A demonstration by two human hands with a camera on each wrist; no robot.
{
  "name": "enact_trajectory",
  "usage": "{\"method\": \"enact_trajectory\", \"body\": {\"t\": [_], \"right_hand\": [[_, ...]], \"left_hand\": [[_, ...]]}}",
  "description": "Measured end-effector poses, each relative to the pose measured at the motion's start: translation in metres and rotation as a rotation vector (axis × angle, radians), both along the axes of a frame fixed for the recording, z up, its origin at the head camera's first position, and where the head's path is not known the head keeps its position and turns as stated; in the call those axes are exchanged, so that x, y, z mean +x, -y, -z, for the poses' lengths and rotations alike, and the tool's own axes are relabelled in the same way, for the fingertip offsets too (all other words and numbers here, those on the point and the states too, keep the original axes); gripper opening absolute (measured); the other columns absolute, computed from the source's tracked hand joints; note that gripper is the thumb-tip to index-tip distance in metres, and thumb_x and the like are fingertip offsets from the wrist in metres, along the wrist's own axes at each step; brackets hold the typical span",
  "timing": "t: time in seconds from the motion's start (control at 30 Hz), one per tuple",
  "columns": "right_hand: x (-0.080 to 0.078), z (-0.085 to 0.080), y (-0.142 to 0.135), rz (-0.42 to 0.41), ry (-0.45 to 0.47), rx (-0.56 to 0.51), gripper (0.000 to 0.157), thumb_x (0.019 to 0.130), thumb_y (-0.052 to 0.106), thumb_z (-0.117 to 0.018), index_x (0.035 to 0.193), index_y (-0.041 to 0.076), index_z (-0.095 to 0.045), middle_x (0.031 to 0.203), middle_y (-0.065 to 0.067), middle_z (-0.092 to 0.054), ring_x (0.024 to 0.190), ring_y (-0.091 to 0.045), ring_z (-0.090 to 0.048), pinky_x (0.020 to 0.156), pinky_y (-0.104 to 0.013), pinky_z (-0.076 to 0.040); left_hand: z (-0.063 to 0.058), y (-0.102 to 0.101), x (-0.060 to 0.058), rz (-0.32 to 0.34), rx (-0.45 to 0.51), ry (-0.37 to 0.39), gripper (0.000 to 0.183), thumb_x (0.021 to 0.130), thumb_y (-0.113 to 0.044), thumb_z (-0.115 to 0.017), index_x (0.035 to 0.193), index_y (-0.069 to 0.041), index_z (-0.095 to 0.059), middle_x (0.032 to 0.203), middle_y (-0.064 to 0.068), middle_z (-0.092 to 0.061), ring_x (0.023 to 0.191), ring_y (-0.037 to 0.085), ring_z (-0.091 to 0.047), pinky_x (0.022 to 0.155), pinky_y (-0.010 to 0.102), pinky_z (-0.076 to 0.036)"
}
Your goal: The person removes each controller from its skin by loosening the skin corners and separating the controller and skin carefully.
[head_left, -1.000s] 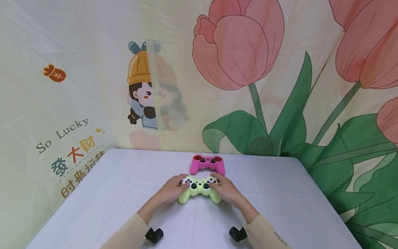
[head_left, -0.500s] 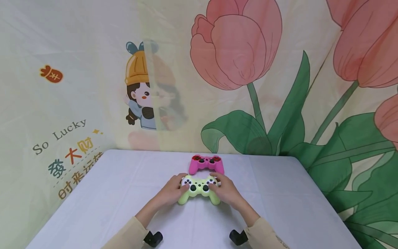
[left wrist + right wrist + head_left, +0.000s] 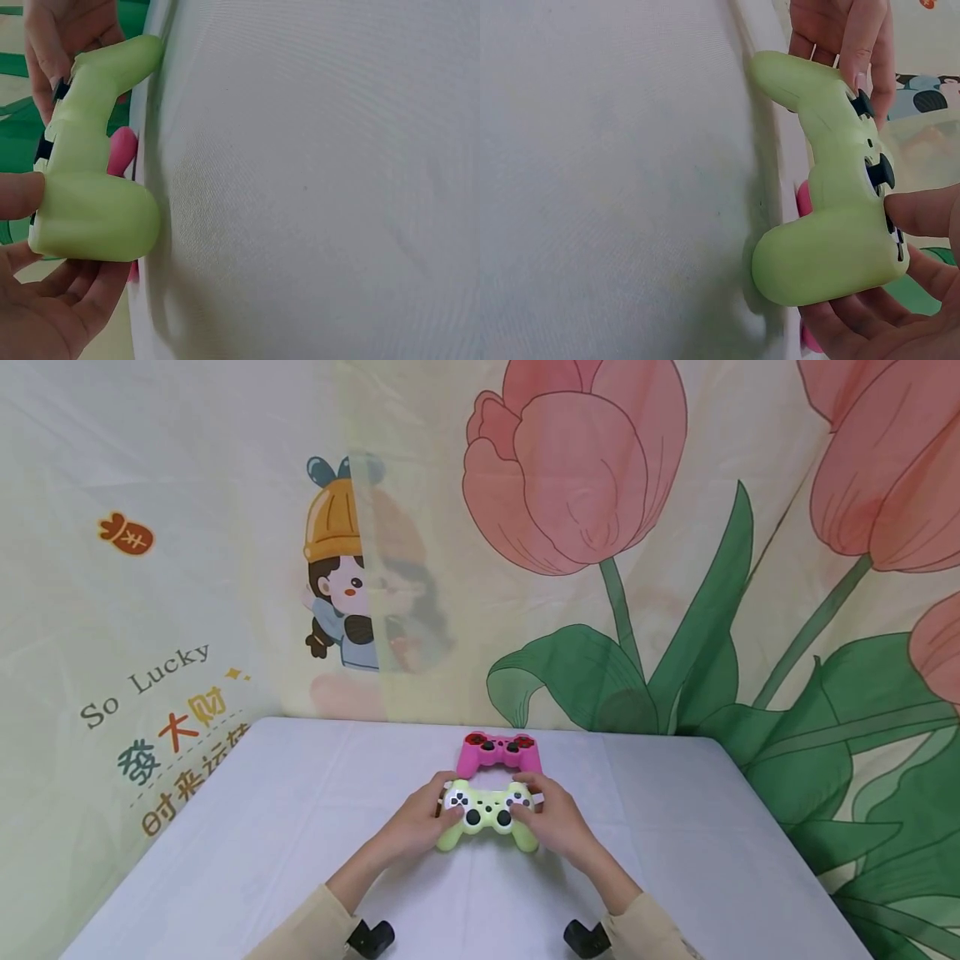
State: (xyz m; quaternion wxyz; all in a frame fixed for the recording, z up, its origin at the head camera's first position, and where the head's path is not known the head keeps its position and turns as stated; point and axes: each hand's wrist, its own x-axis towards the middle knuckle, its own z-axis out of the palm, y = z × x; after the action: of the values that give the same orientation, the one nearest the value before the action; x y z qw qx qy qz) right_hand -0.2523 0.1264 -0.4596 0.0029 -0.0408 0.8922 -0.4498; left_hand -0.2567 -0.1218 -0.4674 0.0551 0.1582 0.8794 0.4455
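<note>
A pale green game controller [image 3: 487,806] with black thumbsticks is held between both hands, its handles pointing toward the person. My left hand [image 3: 416,822] grips its left end, thumb on the top face and fingers around the outer side and underneath. The right hand [image 3: 558,827] holds the other end the same way, its thumb [image 3: 922,211] by the buttons. In both wrist views the handle ends of the green controller [image 3: 97,217] sit close to the white cloth. Just beyond it lies a pink game controller [image 3: 498,752], its lower part partly hidden behind the right fingers.
A white cloth covers the table [image 3: 262,827], whose far edge meets a printed backdrop [image 3: 420,693] with tulips and a cartoon figure. Black wrist devices [image 3: 371,937] stick out at both sleeve cuffs.
Both hands and the green controller have shifted slightly to the right, and the controller's handles look a little more upright. The pink controller stays in place; the head view has moved slightly.
</note>
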Motion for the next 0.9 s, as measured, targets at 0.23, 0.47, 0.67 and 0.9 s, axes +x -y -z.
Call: {"method": "enact_trajectory", "body": {"t": [0.23, 0.47, 0.67, 0.9], "right_hand": [[0.007, -0.006, -0.004, -0.001, -0.011, -0.025, 0.048, 0.095, 0.017, -0.082, 0.14, 0.019, -0.065, 0.131, -0.009, -0.065, 0.091, -0.02, -0.06, 0.073, -0.033, -0.055], [0.013, -0.009, -0.008, -0.029, 0.007, -0.042, 0.049, 0.094, 0.018, -0.083, 0.139, 0.022, -0.065, 0.136, -0.011, -0.066, 0.099, -0.022, -0.063, 0.079, -0.035, -0.058], [0.015, -0.01, -0.012, -0.069, 0.002, -0.064, 0.047, 0.093, 0.017, -0.084, 0.137, 0.02, -0.066, 0.132, -0.007, -0.068, 0.101, -0.022, -0.065, 0.082, -0.036, -0.06], [0.019, -0.014, -0.014, -0.072, -0.01, -0.064, 0.044, 0.093, 0.017, -0.084, 0.133, 0.023, -0.068, 0.129, -0.005, -0.068, 0.103, -0.024, -0.065, 0.084, -0.037, -0.06]], "left_hand": [[-0.001, -0.001, -0.001, 0.017, 0.03, -0.024, 0.054, 0.106, -0.019, -0.066, 0.155, -0.015, -0.045, 0.127, 0.009, -0.063, 0.101, 0.02, -0.06, 0.086, 0.038, -0.05], [-0.001, 0.0, 0.002, 0.033, 0.058, -0.061, 0.053, 0.104, -0.015, -0.069, 0.152, -0.02, -0.048, 0.131, 0.01, -0.062, 0.105, 0.02, -0.062, 0.089, 0.039, -0.053], [-0.004, 0.001, 0.007, 0.058, 0.079, -0.084, 0.053, 0.101, -0.01, -0.072, 0.149, -0.016, -0.05, 0.132, 0.011, -0.062, 0.106, 0.022, -0.063, 0.089, 0.039, -0.054], [-0.005, 0.001, 0.01, 0.075, 0.1, -0.101, 0.051, 0.099, -0.007, -0.073, 0.145, -0.013, -0.051, 0.129, 0.012, -0.061, 0.107, 0.022, -0.064, 0.09, 0.038, -0.055]]}}
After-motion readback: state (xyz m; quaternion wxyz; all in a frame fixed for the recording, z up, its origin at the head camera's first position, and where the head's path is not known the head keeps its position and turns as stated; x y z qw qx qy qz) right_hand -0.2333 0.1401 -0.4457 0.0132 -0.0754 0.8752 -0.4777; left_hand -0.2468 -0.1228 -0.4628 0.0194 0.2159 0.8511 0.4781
